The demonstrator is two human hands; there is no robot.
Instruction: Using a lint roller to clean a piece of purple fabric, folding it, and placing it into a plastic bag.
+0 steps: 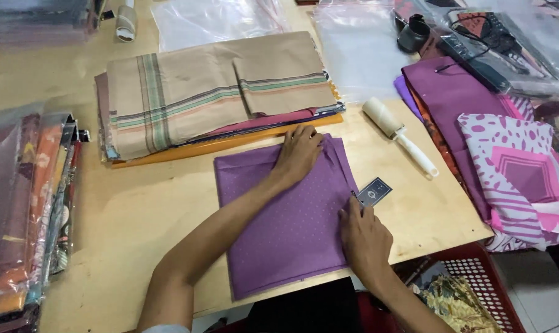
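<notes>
I am pressing my left hand (299, 151) flat, fingers spread loosely, on the far right corner of the folded purple cloth (285, 216), which is lying square on the light wooden table (138, 209) directly in front of me. My right hand (364, 237) is resting at the cloth's right edge, about halfway down, with the fingers drawn together; the fingertips are touching or pinching the small dark tag (374, 192) that is sticking out just past that edge, though I cannot tell whether I am truly gripping it or only steadying it.

The relation that matters here: the tag is lying just beyond my right fingertips, up and slightly to the right, tilted on a diagonal, with its near corner meeting the cloth's edge. My right hand is much the nearer one; my left is sitting further up the cloth, toward the far edge, holding down a fold there. The cloth's right edge is running away from me between the two hands.

Beyond the cloth, a stack of tan striped fabric (218, 92) is sitting on an orange board, and a white lint roller (398, 133) is lying to the right of my left hand, apart from it.
</notes>
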